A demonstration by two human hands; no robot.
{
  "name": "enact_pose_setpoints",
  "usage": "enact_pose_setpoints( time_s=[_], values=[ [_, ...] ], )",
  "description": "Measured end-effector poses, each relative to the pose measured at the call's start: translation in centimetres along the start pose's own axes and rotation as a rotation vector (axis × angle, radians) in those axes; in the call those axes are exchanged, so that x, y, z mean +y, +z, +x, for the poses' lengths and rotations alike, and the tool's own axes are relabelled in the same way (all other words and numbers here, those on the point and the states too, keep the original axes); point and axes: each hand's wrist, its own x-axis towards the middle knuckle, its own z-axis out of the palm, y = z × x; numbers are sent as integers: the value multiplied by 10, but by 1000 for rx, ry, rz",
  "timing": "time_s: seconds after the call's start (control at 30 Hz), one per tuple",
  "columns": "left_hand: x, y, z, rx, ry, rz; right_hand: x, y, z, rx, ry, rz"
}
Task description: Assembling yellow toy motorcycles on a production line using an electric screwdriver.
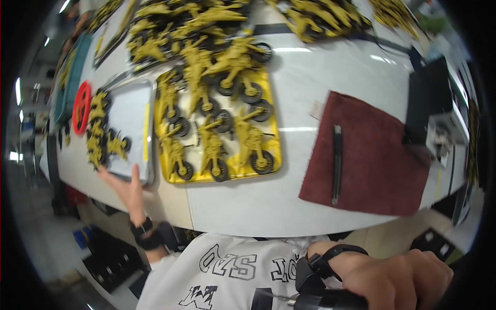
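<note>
While the left hand lies flat and open at the near corner of the shallow grey metal tray by the white table's front edge, a push could tip its yellow plastic motorcycle figures off (they sit loose). The right hand is closed on a dark handle below the table edge

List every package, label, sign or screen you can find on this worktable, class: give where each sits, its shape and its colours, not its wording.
Red round sign: far left edge of the table, a disc with dark markings.
Small paper tag: at the top left corner of the dark red cloth, pale, roughly rectangular.
Dark box: right side of the table, blocky and black; too blurred to tell a screen from a case.
</note>
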Motion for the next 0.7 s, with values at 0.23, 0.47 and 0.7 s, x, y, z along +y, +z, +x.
enact_pose_setpoints(
  time_s=[0.23, 0.47, 0.7],
  values=[
    [178, -30, -6, -656, 679, -171, -23, -3, -1, -41, 91, -137],
    [143, -20, -10, -751, 507, -283, -61, -19, 1, -115, 100, -134],
    [144, -7, 12, -837, 532, -286, -81, -17, 3, -106, 143, -216]
  ],
)
